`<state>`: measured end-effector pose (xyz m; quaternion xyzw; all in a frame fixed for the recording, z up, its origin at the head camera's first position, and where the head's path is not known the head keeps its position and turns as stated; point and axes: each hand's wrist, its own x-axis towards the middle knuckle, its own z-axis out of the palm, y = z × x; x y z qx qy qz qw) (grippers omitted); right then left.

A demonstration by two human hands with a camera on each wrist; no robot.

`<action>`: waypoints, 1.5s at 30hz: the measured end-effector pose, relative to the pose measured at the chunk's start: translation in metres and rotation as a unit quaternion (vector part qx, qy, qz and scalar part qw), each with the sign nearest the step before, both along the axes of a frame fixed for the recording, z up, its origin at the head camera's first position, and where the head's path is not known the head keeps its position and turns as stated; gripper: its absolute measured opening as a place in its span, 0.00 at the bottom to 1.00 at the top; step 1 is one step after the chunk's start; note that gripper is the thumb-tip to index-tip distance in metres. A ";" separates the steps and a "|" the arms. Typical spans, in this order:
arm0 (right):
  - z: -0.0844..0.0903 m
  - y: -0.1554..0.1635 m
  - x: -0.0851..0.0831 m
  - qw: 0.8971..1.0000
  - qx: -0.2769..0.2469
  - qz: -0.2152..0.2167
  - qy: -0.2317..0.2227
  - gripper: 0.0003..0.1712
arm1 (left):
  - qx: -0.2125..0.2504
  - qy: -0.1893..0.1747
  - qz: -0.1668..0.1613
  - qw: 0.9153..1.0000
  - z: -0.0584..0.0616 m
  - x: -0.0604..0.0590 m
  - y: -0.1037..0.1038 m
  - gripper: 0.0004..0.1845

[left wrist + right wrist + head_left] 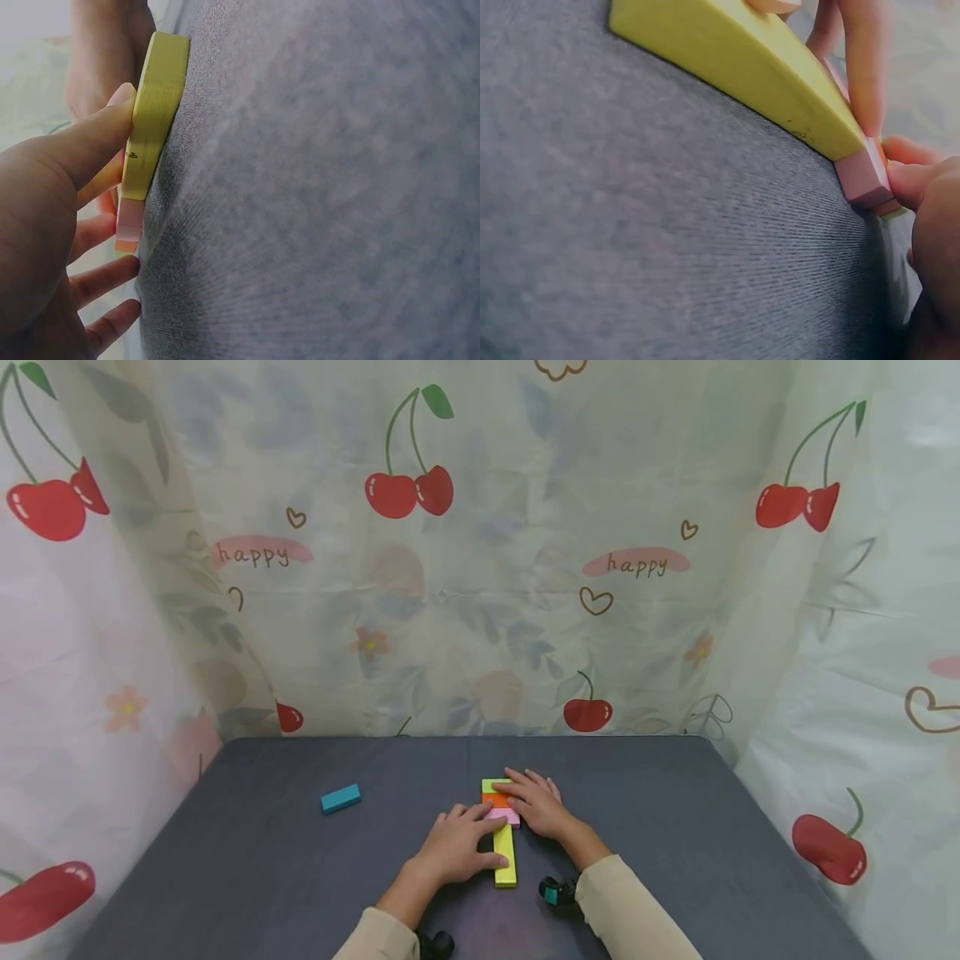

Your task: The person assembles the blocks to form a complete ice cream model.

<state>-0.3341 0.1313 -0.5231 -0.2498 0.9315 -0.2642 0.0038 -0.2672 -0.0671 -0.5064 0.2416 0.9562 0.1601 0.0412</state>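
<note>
Four small wooden-looking blocks form a line on the dark table: light green [491, 785] farthest, orange [491, 799], pink [513, 816], each lying crosswise, then yellow [506, 875] lengthwise. In the right wrist view, the yellow block's end meets the pink block [861, 178]. My left hand [454, 846] lies over the near part, its thumb on the yellow block [159, 105] and another finger near the pink one, fingers fairly straight. From the right, my right hand [543, 807] reaches over the far blocks, index finger on the green one and thumb beside the orange and pink.
A blue block [341, 798] lies apart at the left of the table [262, 877]. Cherry-patterned curtains [480, 635] hang behind and at both sides. Dark wrist devices [556, 892] sit under the beige sleeves [626, 906].
</note>
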 end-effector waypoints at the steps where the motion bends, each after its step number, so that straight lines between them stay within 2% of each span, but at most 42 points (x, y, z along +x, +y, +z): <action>1: -0.001 0.000 0.000 1.000 -0.002 0.002 0.005 0.21 | 0.000 0.000 0.001 1.000 0.000 0.000 0.000 0.37; 5: -0.004 0.000 0.002 0.998 -0.048 0.005 0.029 0.22 | -0.001 0.002 0.000 1.000 -0.001 0.001 0.000 0.37; 8: -0.004 0.001 0.005 0.995 -0.098 -0.001 0.030 0.24 | 0.002 0.003 -0.002 1.000 0.000 0.001 -0.001 0.37; 11: -0.001 0.004 0.007 0.993 -0.119 -0.002 0.020 0.26 | 0.006 0.002 -0.003 1.000 0.000 0.002 -0.001 0.37; 15: 0.003 0.010 0.010 0.995 -0.100 0.011 0.014 0.30 | 0.004 0.001 -0.001 1.000 0.001 0.001 -0.001 0.37; 23: 0.004 0.018 0.016 0.999 -0.005 0.042 0.010 0.41 | -0.003 0.009 0.004 1.000 0.000 0.001 0.001 0.38; 28: 0.003 0.016 0.018 0.998 0.043 0.042 0.004 0.47 | 0.000 0.014 0.001 1.000 -0.001 0.001 0.000 0.38; 45: 0.003 0.014 0.023 0.998 0.047 0.032 -0.002 0.47 | 0.014 0.013 0.003 1.000 -0.002 0.000 0.000 0.36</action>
